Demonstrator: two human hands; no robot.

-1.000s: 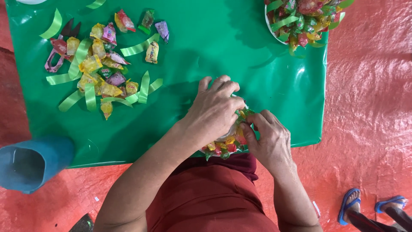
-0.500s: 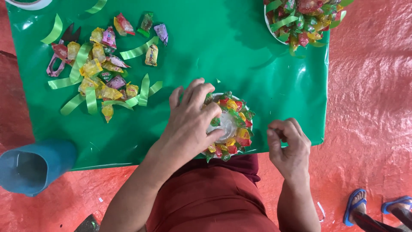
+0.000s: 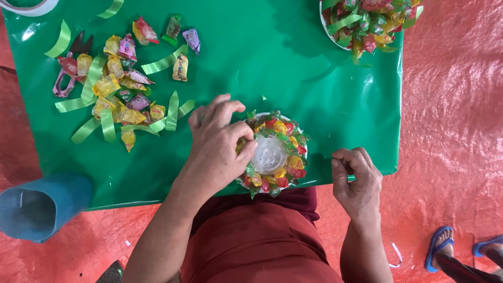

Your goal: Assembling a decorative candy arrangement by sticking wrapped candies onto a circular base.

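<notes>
A ring of wrapped candies (image 3: 277, 152) around a clear plastic cup sits near the front edge of the green table sheet (image 3: 251, 57). My left hand (image 3: 217, 141) rests on the ring's left side, fingers bent over the candies. My right hand (image 3: 356, 175) hovers to the right of the ring, off it, fingers curled loosely with nothing visible in them.
A pile of loose wrapped candies with green ribbon strips (image 3: 112, 94) lies at the left. A second candy-ringed piece (image 3: 367, 21) stands at the back right. A blue cup (image 3: 39, 207) lies on its side on the red floor mat. Another person's sandalled feet (image 3: 461, 246) are at the lower right.
My right hand has come off the candy ring and drawn away to the right. My left hand has slid to the ring's left side, uncovering the cup in its middle.
</notes>
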